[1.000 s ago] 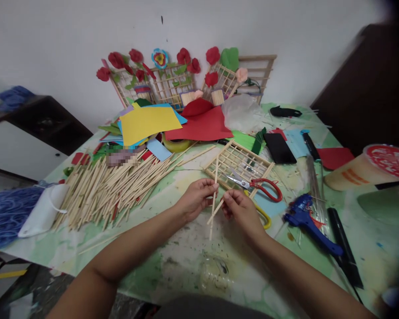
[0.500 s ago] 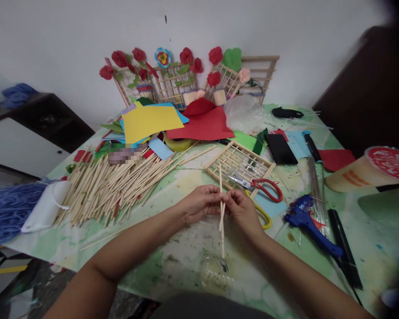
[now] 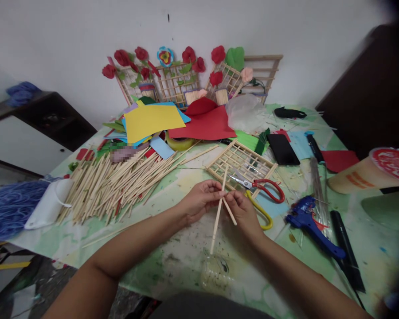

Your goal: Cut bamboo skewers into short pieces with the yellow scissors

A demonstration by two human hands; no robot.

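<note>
Near the middle of the table, my left hand (image 3: 204,199) pinches a long pale wooden stick (image 3: 217,223), which slants from upper right to lower left. Close against it, my right hand (image 3: 241,208) has its fingers closed on a shorter wooden stick (image 3: 230,212) pointing down to the right. The two sticks meet at my fingertips. Just beyond the hands lies a small wooden lattice (image 3: 241,161), with red-handled scissors (image 3: 269,189) across its near edge. A yellow handle (image 3: 264,217) shows beside my right hand.
Many loose sticks (image 3: 119,186) lie at left, near blue yarn (image 3: 13,208). Yellow paper (image 3: 154,122) and red paper (image 3: 208,124) are behind. At right are a phone (image 3: 283,149), a blue glue gun (image 3: 314,228) and a tilted cup (image 3: 359,175). Paper flowers (image 3: 188,55) stand by the wall.
The two sticks, nearly parallel before, now spread apart below my fingertips. The long one's lower end has swung left, the short one's to the right. The view has shifted slightly.
</note>
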